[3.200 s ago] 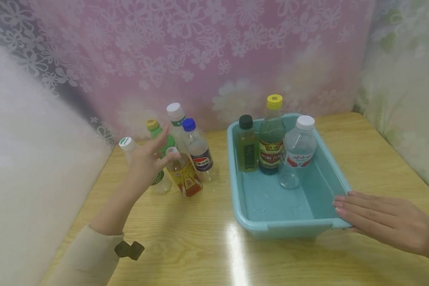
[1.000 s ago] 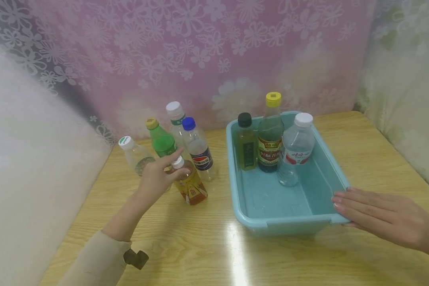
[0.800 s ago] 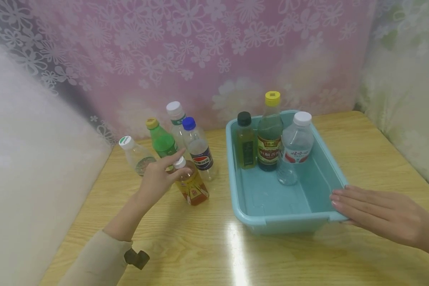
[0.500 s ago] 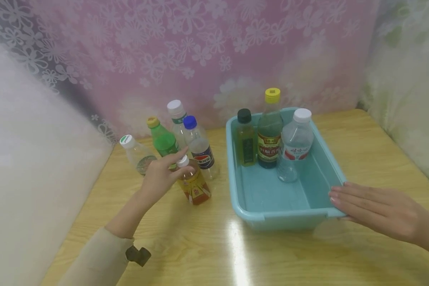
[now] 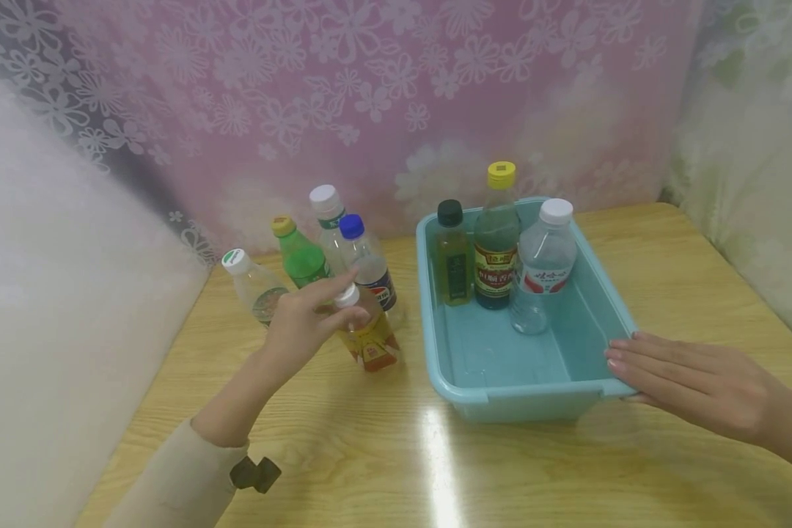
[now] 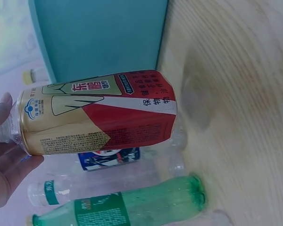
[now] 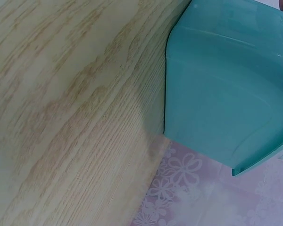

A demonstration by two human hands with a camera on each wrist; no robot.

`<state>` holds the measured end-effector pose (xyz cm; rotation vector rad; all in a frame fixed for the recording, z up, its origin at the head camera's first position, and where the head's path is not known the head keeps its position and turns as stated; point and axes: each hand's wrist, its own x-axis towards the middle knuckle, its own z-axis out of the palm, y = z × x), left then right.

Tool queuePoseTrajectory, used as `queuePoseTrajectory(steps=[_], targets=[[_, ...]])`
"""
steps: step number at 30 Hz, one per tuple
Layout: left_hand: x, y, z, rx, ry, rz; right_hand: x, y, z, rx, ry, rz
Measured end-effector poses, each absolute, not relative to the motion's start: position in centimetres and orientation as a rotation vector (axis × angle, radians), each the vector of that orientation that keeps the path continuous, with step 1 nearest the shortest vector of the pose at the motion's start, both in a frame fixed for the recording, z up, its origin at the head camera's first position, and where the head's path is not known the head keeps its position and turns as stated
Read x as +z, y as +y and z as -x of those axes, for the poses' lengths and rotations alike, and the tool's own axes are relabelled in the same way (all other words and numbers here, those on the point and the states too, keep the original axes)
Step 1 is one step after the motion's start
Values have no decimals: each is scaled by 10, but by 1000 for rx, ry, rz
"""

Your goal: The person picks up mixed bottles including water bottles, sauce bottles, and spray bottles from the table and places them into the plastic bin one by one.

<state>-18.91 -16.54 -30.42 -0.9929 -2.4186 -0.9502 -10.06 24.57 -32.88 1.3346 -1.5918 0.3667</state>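
My left hand (image 5: 297,326) pinches the neck of a drink bottle (image 5: 371,345) with a white cap, amber contents and a yellow-and-red label. In the left wrist view the bottle (image 6: 104,113) is above the table, its shadow falling on the wood. My right hand (image 5: 706,385) rests with straight fingers on the near right corner of a light-blue plastic basin (image 5: 465,397); its thumb is hidden. Standing in the basin are a dark-capped bottle (image 5: 455,268), a yellow-capped vinegar bottle (image 5: 496,271) and a clear water bottle (image 5: 544,271).
Left of the basin stand a blue-capped cola bottle (image 5: 381,286), a green bottle (image 5: 305,262), a tall clear bottle (image 5: 333,238) and another clear white-capped bottle (image 5: 257,286) on the wooden table (image 5: 343,447). A flowered cloth (image 5: 369,95) hangs close behind.
My left hand has closed on the neck of the amber drink bottle and moved it rightward, lifting it off the table. The basin has shifted slightly, with my right hand still on its corner.
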Motion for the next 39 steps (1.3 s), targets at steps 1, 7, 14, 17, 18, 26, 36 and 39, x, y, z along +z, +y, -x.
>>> queuePoseTrajectory(steps=[1,7,14,17,18,26,36,39], targets=[[-303,-164,188,-958,-2373,1017,-329,245,101,373,-1587,-1336],[-289,-158,183,-1052,-2206,1093,-331,244,101,396,-1567,-1335],[-273,-155,178,-1091,-2171,1094,-332,244,101,394,-1571,-1329],[-262,-155,174,-1076,-2187,1087,-332,245,101,394,-1584,-1329],[-258,-155,173,-1072,-2193,1081,-332,245,100,394,-1585,-1328],[-223,-152,158,-1081,-2169,1017,-334,247,101,385,-1598,-1327],[-185,-147,152,-1009,-2126,1021,-335,246,105,412,-1557,-1344],[-178,-143,152,-1010,-2110,1056,-335,245,104,416,-1549,-1343]])
